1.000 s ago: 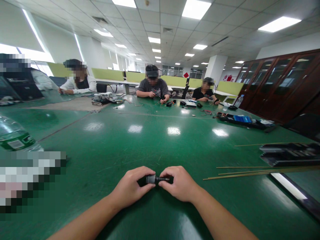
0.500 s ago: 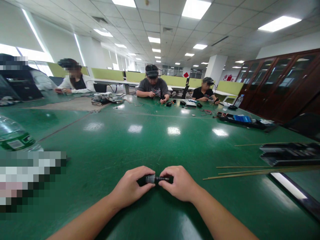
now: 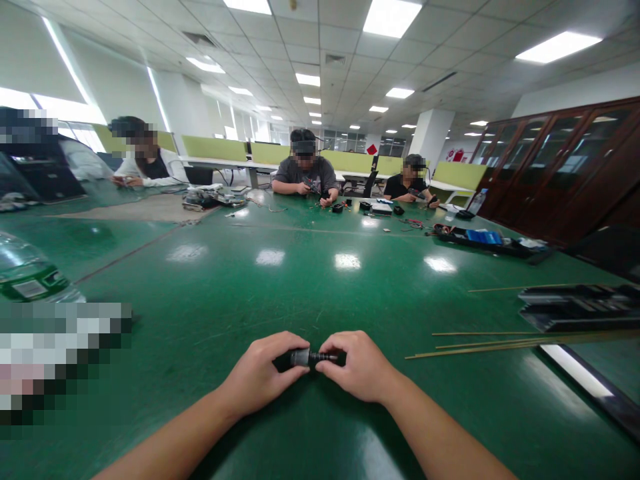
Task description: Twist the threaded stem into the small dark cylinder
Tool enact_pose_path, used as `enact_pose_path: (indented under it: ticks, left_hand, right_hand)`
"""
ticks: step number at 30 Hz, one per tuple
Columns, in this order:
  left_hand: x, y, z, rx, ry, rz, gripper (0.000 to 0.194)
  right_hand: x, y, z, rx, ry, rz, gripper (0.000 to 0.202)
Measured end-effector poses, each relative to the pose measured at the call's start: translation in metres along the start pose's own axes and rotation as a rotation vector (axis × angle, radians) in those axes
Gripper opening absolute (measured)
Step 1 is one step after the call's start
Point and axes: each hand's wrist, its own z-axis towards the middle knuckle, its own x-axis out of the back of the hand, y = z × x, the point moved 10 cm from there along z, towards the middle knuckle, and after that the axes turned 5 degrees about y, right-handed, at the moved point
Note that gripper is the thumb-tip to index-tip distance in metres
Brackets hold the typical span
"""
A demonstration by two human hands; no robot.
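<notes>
Near the table's front, a small black cylindrical part with a grey section and a thin ribbed shaft lies level between my hands. My left hand pinches its thicker grey and black end between thumb and fingers. At the ribbed end, my right hand is closed with thumb and fingertips around the shaft. The fingers cover some of both ends, and the exact kind of part cannot be made out. Both hands are low over the green table.
At left are a clear bottle and a blurred-out flat box. Thin brass-coloured rods and black metal profiles lie at right. Several people sit across the table, one handling a tool. A black tray stands far right.
My hands and the black part hold almost the same position. The person at the far left of the table has leaned their head slightly to the left.
</notes>
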Motion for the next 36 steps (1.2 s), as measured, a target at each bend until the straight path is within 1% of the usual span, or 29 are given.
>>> enact_pose_path:
  ticks: [36]
  left_hand:
    - [0.002,-0.0038,-0.0015,0.008,0.015,0.02,0.029]
  right_hand:
    - [0.0024,0.0009,0.0,-0.011,0.022,-0.007,0.009]
